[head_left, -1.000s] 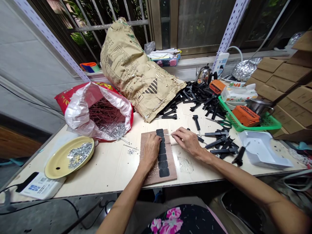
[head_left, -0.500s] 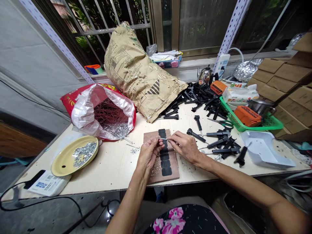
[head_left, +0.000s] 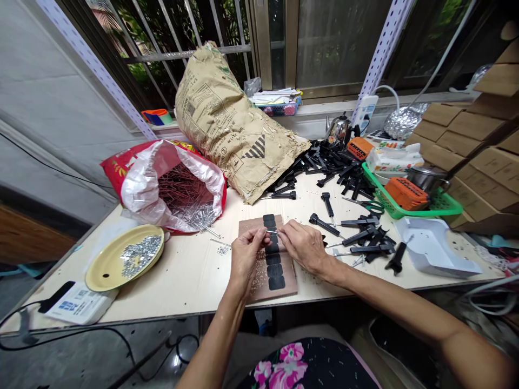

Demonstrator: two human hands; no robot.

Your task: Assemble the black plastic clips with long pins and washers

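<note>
My left hand (head_left: 245, 254) and right hand (head_left: 302, 246) meet just above the brown board (head_left: 248, 226) at the near edge of the desk (head_left: 182, 270). Between them I hold a thin metal pin (head_left: 272, 232), lying roughly level. Each grip is pressed together on it, thumb against fingertips, the left at one end and the right at the other. The pin hangs over the upper part of the row of black pads (head_left: 274, 265) that runs down the board. Whether it touches a pad, I cannot tell.

Left of the board sits a yellow plate (head_left: 101, 276) with a heap of small silver bits (head_left: 138, 254). Behind the plate, a red and white bag (head_left: 138, 183) lies open, full of long pins (head_left: 182, 194). A brown paper sack (head_left: 231, 124) leans beside it toward the window.

To my right, black handles (head_left: 365, 237) lie scattered just beside my right hand, with a bigger pile (head_left: 328, 162) further back. A green basket (head_left: 425, 212) holds an orange box (head_left: 405, 193), and a white tray (head_left: 433, 248) rests near the desk's right edge.
</note>
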